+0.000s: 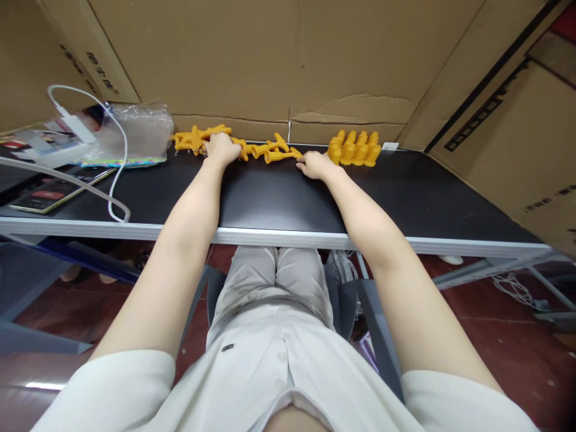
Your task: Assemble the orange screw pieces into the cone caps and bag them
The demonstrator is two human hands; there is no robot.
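A loose row of yellow plastic pieces (195, 139) lies along the back of the black tabletop, some of them with flared, hollow ends like small horns. My left hand (222, 148) rests over this pile; the back of the hand hides its fingers. Farther right, my right hand (316, 164) has its fingers bent together at the tip of a slim yellow plastic piece (295, 152). Just beyond that hand, several yellow plastic pieces stand upright in tight rows (359, 150). Small metal bits show under the left part of the pile.
Cardboard walls (279, 60) close off the back and right. On the left lie a clear plastic bag (137, 129), a phone (60, 191) and a white cable (122, 156) looping toward the table's metal front edge (288, 237). A small white tag (389, 146) sits behind the upright rows.
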